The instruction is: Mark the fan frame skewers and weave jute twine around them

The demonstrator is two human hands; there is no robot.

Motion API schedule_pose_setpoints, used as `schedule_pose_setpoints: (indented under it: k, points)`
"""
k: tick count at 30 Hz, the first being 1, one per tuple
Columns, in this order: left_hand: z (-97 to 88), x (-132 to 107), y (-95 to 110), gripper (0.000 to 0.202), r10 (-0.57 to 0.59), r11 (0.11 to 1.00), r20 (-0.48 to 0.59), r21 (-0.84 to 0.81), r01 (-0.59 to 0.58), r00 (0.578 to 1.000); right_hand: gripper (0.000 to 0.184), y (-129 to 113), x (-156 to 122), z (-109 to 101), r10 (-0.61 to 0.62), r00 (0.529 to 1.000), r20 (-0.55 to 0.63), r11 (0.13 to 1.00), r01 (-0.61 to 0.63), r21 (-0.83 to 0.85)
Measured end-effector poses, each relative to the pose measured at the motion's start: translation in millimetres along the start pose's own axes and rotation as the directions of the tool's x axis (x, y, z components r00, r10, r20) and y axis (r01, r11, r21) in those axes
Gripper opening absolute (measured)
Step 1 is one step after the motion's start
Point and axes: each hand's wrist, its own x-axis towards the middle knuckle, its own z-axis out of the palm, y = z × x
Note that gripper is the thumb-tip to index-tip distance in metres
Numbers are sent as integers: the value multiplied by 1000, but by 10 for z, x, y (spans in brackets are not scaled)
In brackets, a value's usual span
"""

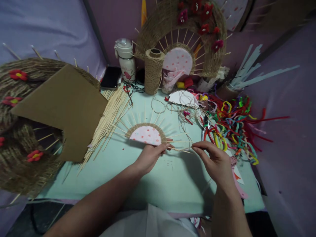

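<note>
A small half-round fan (145,134) has a pink spotted fabric centre, a woven twine rim and thin sticks fanning outward. My left hand (150,156) grips its lower right corner, thumb on the front and fingers behind. To the right, my right hand (214,159) pinches a strand of twine (186,148) between thumb and index finger, close to the ends of the lowest sticks. From there the twine loops up across the table toward a twine spool (153,72) standing upright at the back.
Bundled thin sticks (108,121) and cut cardboard (66,108) lie left, by a large woven piece (14,131) with red flowers. Another woven arch (148,36) leans at the back near a white bottle (125,62). Colourful pipe cleaners (237,125) and red-handled pliers (208,131) lie right.
</note>
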Motion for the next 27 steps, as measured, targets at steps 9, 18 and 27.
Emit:
schedule_pose_setpoints:
  k: [9,18,27]
  points:
    - [-32,18,-69,35,-31,982,37,187,23,999,12,-251,143,111,-65,973,220,998,62,21]
    - [-12,-2,-44,34,-44,988,85,153,30,995,18,-257,138,250,170,932,319,878,-290,381]
    - [-35,5,-66,32,-28,971,18,239,23,999,27,-114,171,304,336,914,227,768,-406,496]
